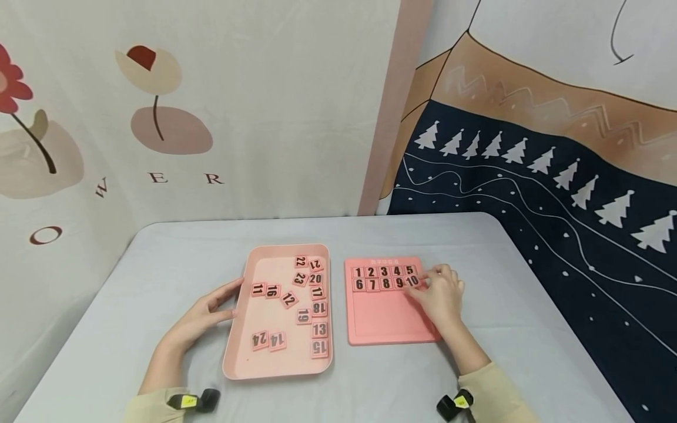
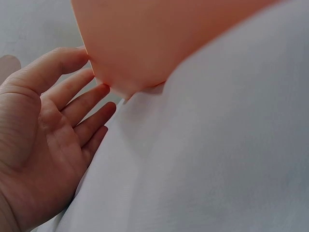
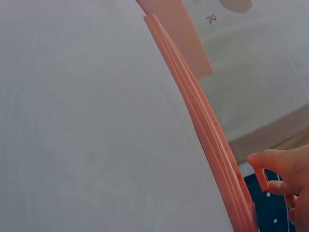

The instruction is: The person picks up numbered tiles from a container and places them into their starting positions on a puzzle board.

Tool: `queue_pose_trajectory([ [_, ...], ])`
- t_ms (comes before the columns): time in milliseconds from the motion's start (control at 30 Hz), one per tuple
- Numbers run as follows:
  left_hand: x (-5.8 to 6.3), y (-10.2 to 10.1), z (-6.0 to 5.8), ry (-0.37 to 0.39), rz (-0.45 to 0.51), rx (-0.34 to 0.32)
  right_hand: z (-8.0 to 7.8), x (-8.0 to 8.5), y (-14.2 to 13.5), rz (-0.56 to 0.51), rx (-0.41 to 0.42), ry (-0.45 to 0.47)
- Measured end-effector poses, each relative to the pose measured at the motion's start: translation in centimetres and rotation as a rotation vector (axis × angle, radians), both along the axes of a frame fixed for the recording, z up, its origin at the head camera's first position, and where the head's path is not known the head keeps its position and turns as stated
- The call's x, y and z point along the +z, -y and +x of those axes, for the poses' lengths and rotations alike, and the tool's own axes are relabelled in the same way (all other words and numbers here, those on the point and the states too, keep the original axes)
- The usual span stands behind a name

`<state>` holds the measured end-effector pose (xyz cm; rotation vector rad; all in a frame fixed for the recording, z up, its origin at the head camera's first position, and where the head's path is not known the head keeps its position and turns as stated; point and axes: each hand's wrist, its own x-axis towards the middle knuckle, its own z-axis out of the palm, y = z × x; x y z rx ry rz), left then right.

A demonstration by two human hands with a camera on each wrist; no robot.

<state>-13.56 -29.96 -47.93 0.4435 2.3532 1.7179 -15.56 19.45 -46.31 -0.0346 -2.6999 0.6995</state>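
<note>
Between its thumb and fingers my right hand (image 1: 443, 298) pinches the number tile marked 10 (image 1: 411, 281), tilted, over the end of the board's second row. In the right wrist view this tile (image 3: 261, 179) stands on edge in the fingertips, just off the board's side. The pink number board (image 1: 388, 317) bears tiles 1 to 5 in its top row and 6 to 9 below. Loosely spread, the fingers of my left hand (image 1: 198, 317) touch the left edge of the pale pink tray (image 1: 277, 365). The left wrist view shows the fingertips against the tray's side (image 2: 130, 43).
Several loose tiles lie in the tray, many along its right side, some turned sideways or upside down. Tiles 24 (image 1: 260, 340) and 14 lie lower left. A white cloth (image 1: 391, 388) covers the table. Printed curtains (image 1: 296, 117) hang behind and at the right.
</note>
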Motion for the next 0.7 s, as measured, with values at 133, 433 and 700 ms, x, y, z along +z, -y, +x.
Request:
queue_pose_trajectory([
  [133, -0.1, 0.0, 0.0, 0.001, -0.002, 0.003, 0.0, -0.5, -0.3, 0.001, -0.033, 0.023],
  [433, -0.2, 0.1, 0.0, 0.001, -0.009, 0.006, 0.1, -1.1, -0.2, 0.004, -0.094, 0.043],
  [700, -0.2, 0.1, -0.1, -0.004, -0.003, 0.002, 0.3, -1.1, 0.3, -0.006, -0.146, 0.061],
])
